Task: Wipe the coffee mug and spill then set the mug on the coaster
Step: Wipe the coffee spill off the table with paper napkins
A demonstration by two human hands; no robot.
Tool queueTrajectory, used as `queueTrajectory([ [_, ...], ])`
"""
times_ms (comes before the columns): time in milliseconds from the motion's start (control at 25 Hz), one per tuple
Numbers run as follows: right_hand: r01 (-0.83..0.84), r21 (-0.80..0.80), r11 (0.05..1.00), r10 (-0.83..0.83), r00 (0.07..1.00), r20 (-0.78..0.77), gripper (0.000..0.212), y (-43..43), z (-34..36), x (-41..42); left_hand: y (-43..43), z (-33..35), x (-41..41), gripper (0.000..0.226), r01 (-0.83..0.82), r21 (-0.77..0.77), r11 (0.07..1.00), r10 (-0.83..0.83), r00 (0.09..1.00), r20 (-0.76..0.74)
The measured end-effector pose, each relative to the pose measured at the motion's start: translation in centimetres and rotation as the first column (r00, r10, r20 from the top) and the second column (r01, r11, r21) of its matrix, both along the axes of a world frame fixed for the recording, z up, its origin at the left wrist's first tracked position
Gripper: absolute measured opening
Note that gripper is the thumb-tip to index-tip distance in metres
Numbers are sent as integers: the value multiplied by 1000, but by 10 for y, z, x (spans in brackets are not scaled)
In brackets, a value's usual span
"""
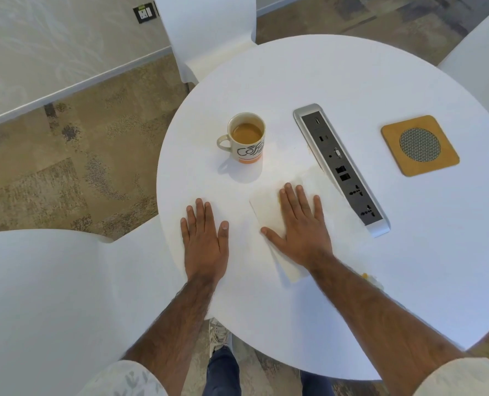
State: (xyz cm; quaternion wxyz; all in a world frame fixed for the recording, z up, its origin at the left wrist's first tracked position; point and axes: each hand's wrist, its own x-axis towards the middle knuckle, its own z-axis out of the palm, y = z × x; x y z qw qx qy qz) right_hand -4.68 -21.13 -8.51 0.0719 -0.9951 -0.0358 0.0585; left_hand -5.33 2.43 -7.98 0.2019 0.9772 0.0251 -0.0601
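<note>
A cream coffee mug [244,137] with black lettering and an orange band stands on the round white table [352,81], holding light brown coffee, its handle to the left. A white paper napkin [269,208] with brown stains lies flat in front of the mug. My right hand [299,228] presses flat on the napkin, fingers spread. My left hand [204,238] rests flat on the bare table to the napkin's left, holding nothing. A square cork coaster [420,145] with a round mesh centre lies at the far right. A faint wet stain [309,167] shows beside the socket strip.
A silver socket strip [342,168] runs diagonally between mug and coaster. A small yellowish scrap [370,278] lies by my right forearm. White chairs stand at the back [206,32], near left [46,295] and far right [477,61]. Carpet surrounds the table.
</note>
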Motion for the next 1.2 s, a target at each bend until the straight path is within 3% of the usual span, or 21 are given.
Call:
queueTrajectory([
  [160,-106,36,994,105,994,16,94,27,2,-20,1,1,1,68,-10,-47,999,10,1000,-1],
  [360,-201,108,974,204,979,-11,92,61,-2,-56,6,5,2,65,-52,-270,962,52,999,-8],
  [520,-291,119,949,291,956,16,96,64,-5,-74,9,5,3,66,-55,-296,954,50,998,-26],
  [600,-211,81,974,210,978,15,95,59,-5,-79,10,4,2,66,-36,-283,958,33,999,-18],
  [720,49,12,999,-49,999,-9,76,58,-3,-84,9,2,1,66,-10,-226,974,9,1000,-5],
  [880,142,42,989,-141,990,-27,67,44,-2,-60,5,8,-1,73,36,-154,987,-39,999,-18],
  [1040,-22,231,973,27,999,-21,70,6,9,-5,-27,24,2,58,298,-34,954,-288,942,174],
  [1120,53,242,969,-57,998,7,66,1,10,8,-54,30,17,54,409,30,912,-403,881,246],
  [1200,236,144,961,-236,972,-20,64,8,6,4,-73,30,33,56,498,100,862,-507,835,214],
])
